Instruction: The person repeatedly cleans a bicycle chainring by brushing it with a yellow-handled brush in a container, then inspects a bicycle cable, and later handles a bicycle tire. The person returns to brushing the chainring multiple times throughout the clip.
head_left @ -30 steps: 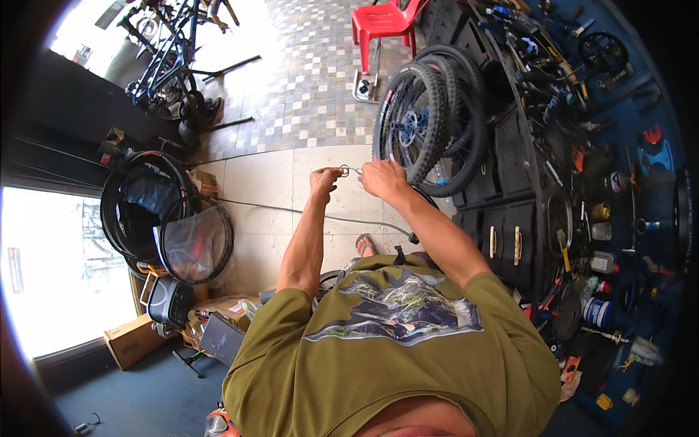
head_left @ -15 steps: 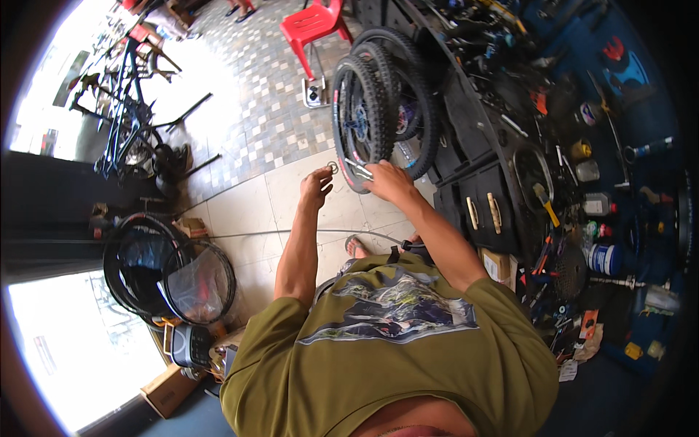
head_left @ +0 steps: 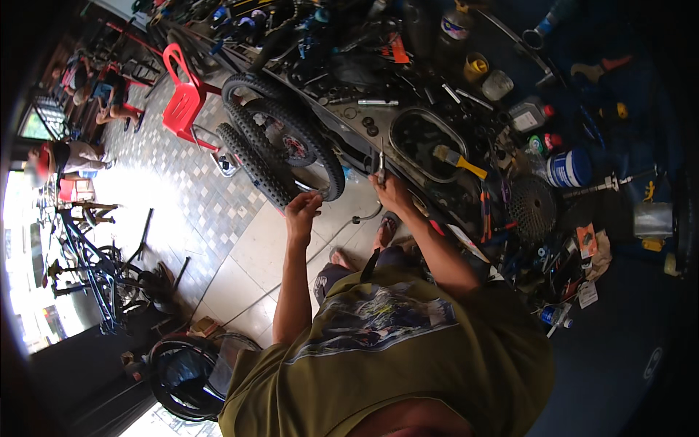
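My right hand is closed round a slim metal tool with a narrow tip pointing away from me; its exact kind is not plain. It hovers beside the edge of the cluttered workbench. Nearer the middle, my left hand has its fingers curled in and pressed together. Whatever they hold, if anything, is too small to make out. Just beyond the left hand stand bicycle wheels with knobbly black tyres, leaning close to the bench.
On the bench lie a yellow-handled brush, an oval metal tray, a large cassette and a blue-white tub. A red chair stands beyond the wheels. Bicycle frames are at left, people far left. A cable crosses the floor.
My view and body have turned right toward the bench. The tool now points away from me instead of lying sideways. The ring seen at my left fingers no longer shows.
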